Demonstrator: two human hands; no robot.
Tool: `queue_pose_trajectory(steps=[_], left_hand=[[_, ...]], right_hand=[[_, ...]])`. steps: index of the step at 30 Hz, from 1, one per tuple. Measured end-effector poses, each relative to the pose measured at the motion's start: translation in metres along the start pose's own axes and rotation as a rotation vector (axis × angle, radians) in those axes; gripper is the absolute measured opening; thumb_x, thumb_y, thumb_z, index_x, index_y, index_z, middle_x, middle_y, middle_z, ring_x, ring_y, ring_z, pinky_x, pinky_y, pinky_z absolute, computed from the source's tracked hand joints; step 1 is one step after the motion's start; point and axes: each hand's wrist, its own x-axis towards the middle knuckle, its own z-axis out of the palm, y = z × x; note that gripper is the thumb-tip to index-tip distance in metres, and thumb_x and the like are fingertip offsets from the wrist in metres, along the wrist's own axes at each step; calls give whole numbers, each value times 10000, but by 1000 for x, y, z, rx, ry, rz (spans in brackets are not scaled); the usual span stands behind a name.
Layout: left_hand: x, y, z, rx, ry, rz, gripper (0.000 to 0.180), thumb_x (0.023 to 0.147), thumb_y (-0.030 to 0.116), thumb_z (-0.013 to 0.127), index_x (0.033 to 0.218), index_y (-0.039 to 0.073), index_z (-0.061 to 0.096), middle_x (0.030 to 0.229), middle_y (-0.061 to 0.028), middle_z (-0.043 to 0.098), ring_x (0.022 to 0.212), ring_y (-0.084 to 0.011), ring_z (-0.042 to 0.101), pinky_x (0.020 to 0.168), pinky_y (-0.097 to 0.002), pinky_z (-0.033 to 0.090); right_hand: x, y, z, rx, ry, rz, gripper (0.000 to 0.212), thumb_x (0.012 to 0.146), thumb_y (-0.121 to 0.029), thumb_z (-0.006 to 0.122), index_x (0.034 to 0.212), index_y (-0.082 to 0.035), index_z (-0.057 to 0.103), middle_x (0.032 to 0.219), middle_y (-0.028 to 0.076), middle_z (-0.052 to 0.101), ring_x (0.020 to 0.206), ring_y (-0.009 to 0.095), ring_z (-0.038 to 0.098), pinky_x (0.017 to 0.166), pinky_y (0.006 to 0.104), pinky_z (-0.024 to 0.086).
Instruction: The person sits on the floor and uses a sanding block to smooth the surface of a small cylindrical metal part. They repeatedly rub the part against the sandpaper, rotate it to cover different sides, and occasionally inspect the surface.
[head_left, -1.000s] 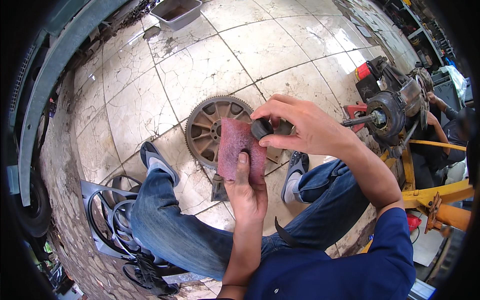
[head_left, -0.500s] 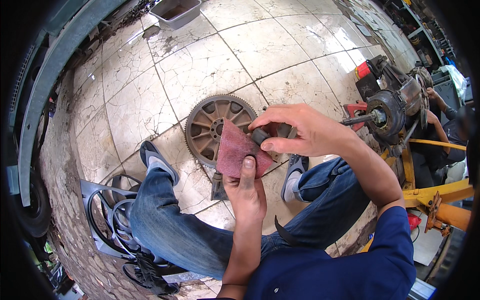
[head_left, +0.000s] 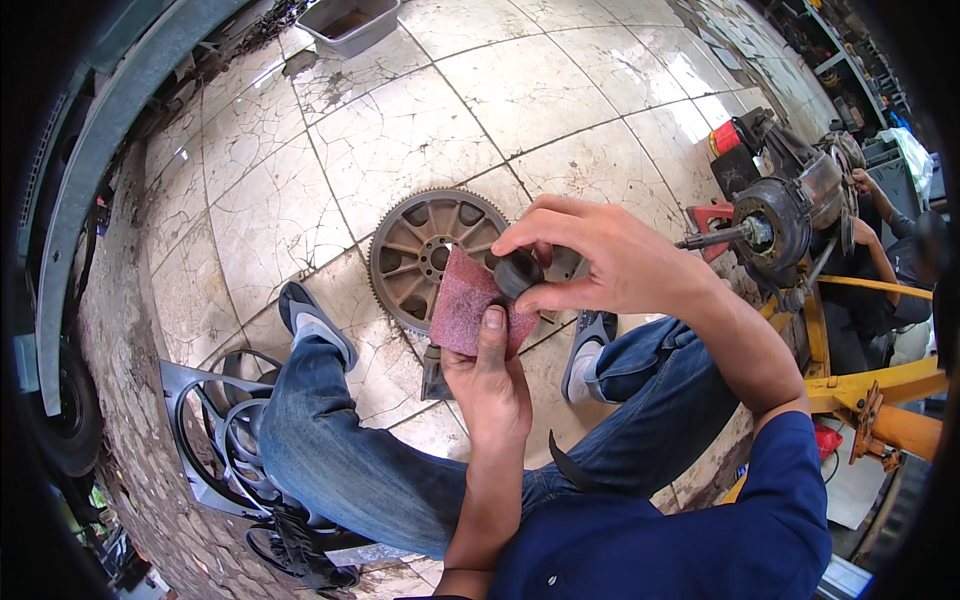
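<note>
My left hand point(head_left: 488, 390) grips a folded reddish abrasive sheet point(head_left: 464, 318), thumb pressed flat on its face. Between the thumb and fingers of my right hand point(head_left: 625, 262) is a short black cylindrical part point(head_left: 517, 274), one round end tilted up towards me. It sits close against the sheet's upper right edge; whether they touch I cannot tell. Below both hands, a large toothed metal wheel point(head_left: 392, 232) with brown spokes lies on the tiles, partly covered by the sheet and my right hand. A small dark metal piece point(head_left: 436, 378) is beside the wheel's near edge.
A grey basin point(head_left: 362, 38) stands on the tiled floor at the far left. On the right are a greasy axle assembly point(head_left: 775, 225), a yellow metal frame point(head_left: 870, 392) and another person's arm point(head_left: 880, 262). A grey wheel cover point(head_left: 215, 420) lies left of my leg.
My right hand has turned the black part so its round end now faces up more. The abrasive sheet has shifted slightly left and its right side has drawn in.
</note>
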Motion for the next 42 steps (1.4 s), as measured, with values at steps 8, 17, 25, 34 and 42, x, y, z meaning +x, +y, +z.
queue_pose_trajectory(steps=[8, 17, 25, 34, 42], left_hand=[[-1, 0, 7, 114, 18, 35, 472, 992, 71, 585, 1425, -10, 418, 1297, -127, 568, 1143, -194, 594, 1013, -370, 494], [-2, 0, 11, 221, 14, -4, 398, 1019, 121, 553, 1378, -31, 471, 1293, -133, 589, 1145, -200, 609, 1011, -355, 503], [0, -1, 6, 312, 51, -47, 410, 1038, 199, 532, 1374, -31, 479, 1302, -134, 586, 1183, -219, 598, 1027, -363, 484], [-1, -7, 3, 339, -5, -94, 436, 1009, 132, 587, 1393, -28, 457, 1287, -126, 598, 1177, -176, 581, 1011, -315, 468], [-4, -10, 6, 306, -22, -90, 339, 991, 109, 616, 1295, -29, 556, 1193, -115, 650, 1079, -153, 623, 955, -310, 492]], right_hand=[[-1, -3, 0, 14, -18, 33, 424, 803, -225, 816, 1175, -102, 656, 1023, 57, 636, 789, 180, 637, 733, 313, 540], [0, 0, 11, -6, 85, -33, 402, 829, -293, 774, 1152, -98, 634, 997, 75, 623, 814, 247, 640, 714, 351, 524], [0, 10, 11, -215, 53, -26, 386, 824, -277, 760, 1157, -122, 640, 1027, 85, 636, 923, 298, 636, 798, 376, 517], [-1, 11, 12, -198, 74, 5, 390, 857, -342, 722, 1129, -83, 614, 998, 112, 617, 895, 323, 632, 776, 402, 507], [-2, 17, 19, -165, 121, 109, 386, 889, -368, 700, 1122, -71, 616, 1001, 135, 617, 853, 317, 650, 752, 409, 518]])
